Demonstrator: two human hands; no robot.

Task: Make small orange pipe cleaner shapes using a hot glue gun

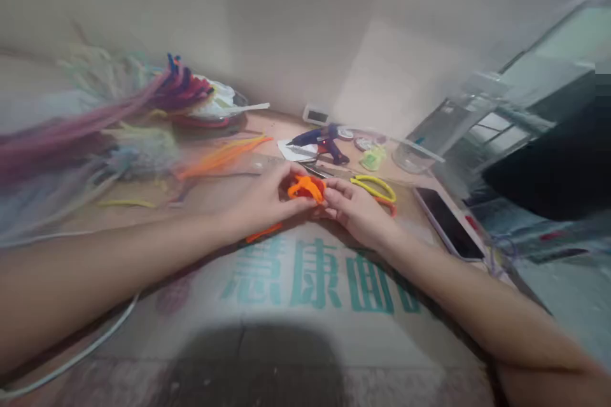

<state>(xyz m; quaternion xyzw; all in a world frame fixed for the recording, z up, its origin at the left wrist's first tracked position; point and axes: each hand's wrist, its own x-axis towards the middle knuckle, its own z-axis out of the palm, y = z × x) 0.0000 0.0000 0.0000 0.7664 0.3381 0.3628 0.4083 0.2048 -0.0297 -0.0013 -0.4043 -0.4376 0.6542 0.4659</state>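
Note:
My left hand and my right hand meet at the middle of the table, both pinched on a twisted orange pipe cleaner. Its loose tail runs out under my left wrist. The fingers of both hands are curled round the orange shape. Just right of my right hand lies a yellow pipe cleaner loop.
A pile of coloured pipe cleaners fills the left of the table. A blue glue gun stands behind my hands, a phone lies at the right. A printed sack covers the near table, and a white cable crosses bottom left.

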